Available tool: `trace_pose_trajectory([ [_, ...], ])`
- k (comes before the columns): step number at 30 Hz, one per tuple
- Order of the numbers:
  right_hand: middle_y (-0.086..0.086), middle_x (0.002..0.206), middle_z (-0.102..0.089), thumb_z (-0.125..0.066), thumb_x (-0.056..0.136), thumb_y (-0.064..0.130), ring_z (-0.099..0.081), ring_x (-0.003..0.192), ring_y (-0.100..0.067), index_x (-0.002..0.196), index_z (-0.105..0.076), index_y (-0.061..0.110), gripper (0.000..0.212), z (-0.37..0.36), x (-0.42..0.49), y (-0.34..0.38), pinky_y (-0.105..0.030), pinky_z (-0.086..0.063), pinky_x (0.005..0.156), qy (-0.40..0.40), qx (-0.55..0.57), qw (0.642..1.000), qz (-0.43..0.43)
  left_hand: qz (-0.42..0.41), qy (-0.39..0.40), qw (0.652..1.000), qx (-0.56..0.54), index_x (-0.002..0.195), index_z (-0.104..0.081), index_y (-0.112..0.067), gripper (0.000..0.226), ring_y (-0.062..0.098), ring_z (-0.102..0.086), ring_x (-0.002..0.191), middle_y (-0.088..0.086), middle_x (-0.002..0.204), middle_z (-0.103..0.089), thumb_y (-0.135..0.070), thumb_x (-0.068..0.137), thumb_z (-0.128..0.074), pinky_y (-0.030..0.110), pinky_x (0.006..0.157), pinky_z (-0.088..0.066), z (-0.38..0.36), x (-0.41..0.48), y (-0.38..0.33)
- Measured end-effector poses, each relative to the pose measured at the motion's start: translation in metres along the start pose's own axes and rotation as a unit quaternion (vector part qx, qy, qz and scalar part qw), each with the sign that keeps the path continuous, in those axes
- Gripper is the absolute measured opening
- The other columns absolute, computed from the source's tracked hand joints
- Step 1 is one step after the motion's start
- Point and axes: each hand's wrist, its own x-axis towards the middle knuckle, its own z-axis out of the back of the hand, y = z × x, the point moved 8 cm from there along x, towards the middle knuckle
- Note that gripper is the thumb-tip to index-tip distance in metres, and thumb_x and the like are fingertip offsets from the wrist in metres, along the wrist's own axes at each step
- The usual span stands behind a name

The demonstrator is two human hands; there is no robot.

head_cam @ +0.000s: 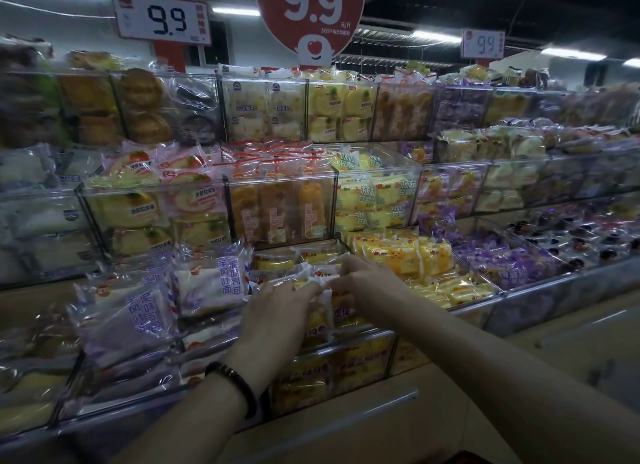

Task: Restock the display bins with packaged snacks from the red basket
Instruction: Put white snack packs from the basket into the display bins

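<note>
Both hands meet over a front-row bin point(360, 359) of yellow snacks. The left hand point(277, 311) (dark bracelet point(235, 384) at its wrist) curls its fingers round a pack point(317, 319) standing in that bin. The right hand point(360, 276) pinches the pack's crinkled top edge. Purple-lettered bread packs point(207, 283) lie just to the left.

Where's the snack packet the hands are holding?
Head view, low centre: the snack packet is held between the left hand and right hand, over the front yellow-pack bin, just right of the purple-lettered bread packs.
</note>
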Motion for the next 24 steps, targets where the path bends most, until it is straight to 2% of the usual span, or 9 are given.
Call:
trace_pose_trajectory([
  [4,-0.001,0.128,-0.056,-0.068,0.097,0.03,-0.058,0.114,-0.02,0.139,-0.06,0.034,0.043,0.004,-0.001,0.0,-0.043,-0.056,0.095,-0.024,0.025,0.999,0.008,0.022,-0.014,0.999,-0.022,0.123,-0.055,-0.047,0.019,0.019,-0.066,0.099,-0.008,0.109,-0.072,-0.036,0.108,-0.053,0.039,0.08,-0.056,-0.001,0.01,0.01],
  [9,0.002,0.134,-0.061,-0.07,0.096,0.028,-0.062,0.117,-0.018,0.14,-0.059,0.036,0.046,-0.011,-0.009,-0.005,-0.039,-0.055,0.099,-0.012,0.065,0.998,0.006,0.06,-0.014,0.997,-0.038,0.119,-0.065,-0.045,0.021,0.02,-0.066,0.1,-0.008,0.107,-0.073,-0.045,0.108,-0.047,0.042,0.082,-0.056,-0.01,0.015,0.014],
  [11,0.002,0.143,-0.059,-0.069,0.096,0.034,-0.057,0.13,-0.022,0.149,-0.048,0.037,0.057,-0.014,-0.01,-0.01,-0.052,-0.046,0.11,-0.014,0.046,0.999,-0.012,0.08,-0.018,0.996,-0.041,0.119,-0.069,-0.042,0.024,0.022,-0.066,0.102,-0.006,0.108,-0.074,-0.044,0.108,-0.047,0.041,0.084,-0.055,-0.009,0.014,0.015],
  [12,0.002,0.151,-0.054,-0.068,0.097,0.038,-0.048,0.141,-0.022,0.154,-0.04,0.037,0.064,-0.014,-0.011,-0.011,-0.059,-0.035,0.118,-0.02,0.024,0.999,-0.02,0.083,-0.022,0.996,-0.032,0.12,-0.069,-0.041,0.025,0.023,-0.066,0.102,-0.005,0.109,-0.074,-0.043,0.108,-0.047,0.041,0.085,-0.055,-0.007,0.012,0.013],
  [14,0.005,0.16,-0.044,-0.066,0.096,0.045,-0.031,0.153,-0.02,0.16,-0.026,0.038,0.075,-0.011,-0.015,-0.01,-0.057,-0.018,0.126,-0.038,-0.002,0.999,-0.028,0.081,-0.03,0.996,-0.008,0.124,-0.067,-0.04,0.027,0.024,-0.064,0.103,-0.003,0.11,-0.072,-0.043,0.11,-0.044,0.04,0.087,-0.053,-0.003,0.008,0.009],
  [17,0.006,0.157,-0.047,-0.066,0.093,0.056,-0.038,0.148,-0.019,0.158,-0.027,0.04,0.078,-0.012,-0.027,-0.006,-0.045,-0.028,0.121,-0.045,0.008,0.998,-0.031,0.054,-0.012,0.998,0.014,0.133,-0.06,-0.039,0.043,0.023,-0.059,0.11,-0.003,0.118,-0.066,-0.055,0.108,-0.029,0.04,0.092,-0.049,-0.007,-0.001,0.003],
  [19,0.007,0.152,-0.051,-0.067,0.095,0.05,-0.045,0.142,-0.019,0.154,-0.035,0.043,0.068,-0.013,-0.03,-0.004,-0.043,-0.035,0.117,-0.057,0.019,0.998,-0.034,0.031,0.019,0.998,0.046,0.141,-0.052,-0.041,0.056,0.022,-0.055,0.118,-0.005,0.129,-0.06,-0.069,0.102,-0.025,0.041,0.097,-0.048,-0.012,-0.004,0.002],
  [21,0.007,0.146,-0.055,-0.067,0.097,0.04,-0.05,0.137,-0.018,0.149,-0.041,0.044,0.059,-0.012,-0.026,-0.005,-0.045,-0.038,0.114,-0.076,0.01,0.996,-0.039,0.023,0.047,0.996,0.075,0.142,-0.048,-0.042,0.052,0.023,-0.054,0.124,-0.005,0.135,-0.058,-0.069,0.102,-0.03,0.041,0.101,-0.047,-0.016,-0.004,0.005],
  [24,0.008,0.143,-0.057,-0.068,0.097,0.035,-0.053,0.134,-0.019,0.145,-0.047,0.046,0.054,-0.004,-0.018,-0.008,-0.055,-0.039,0.111,-0.072,0.001,0.996,-0.046,0.04,0.062,0.995,0.07,0.125,-0.054,-0.042,0.034,0.026,-0.056,0.121,-0.002,0.128,-0.061,-0.06,0.107,-0.033,0.041,0.099,-0.048,-0.011,0.0,0.004],
])
